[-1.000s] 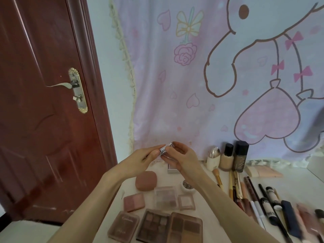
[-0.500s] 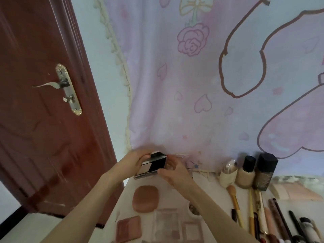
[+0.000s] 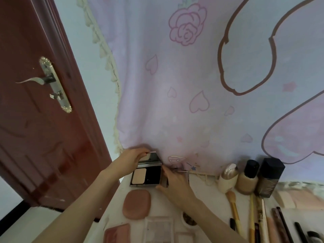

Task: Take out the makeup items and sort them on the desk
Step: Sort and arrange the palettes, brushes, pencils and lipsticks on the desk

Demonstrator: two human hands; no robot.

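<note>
The open powder compact (image 3: 146, 176) sits at the desk's (image 3: 198, 199) back left corner, against the pink wall cloth (image 3: 175, 85). My left hand (image 3: 133, 159) pinches its raised lid; my right hand (image 3: 172, 181) grips the base's right edge. Most of the sorting looks done to me: a puff (image 3: 136, 204), palettes (image 3: 158, 229), bottles (image 3: 247, 178) and brushes (image 3: 233, 206) already lie grouped. I judge this compact still needs settling.

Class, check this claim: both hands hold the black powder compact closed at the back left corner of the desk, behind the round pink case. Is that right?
Not quite. The head view shows the black powder compact open, not closed: the left hand holds its lid up, the right hand grips its base. It does sit behind the round pink case.
</note>
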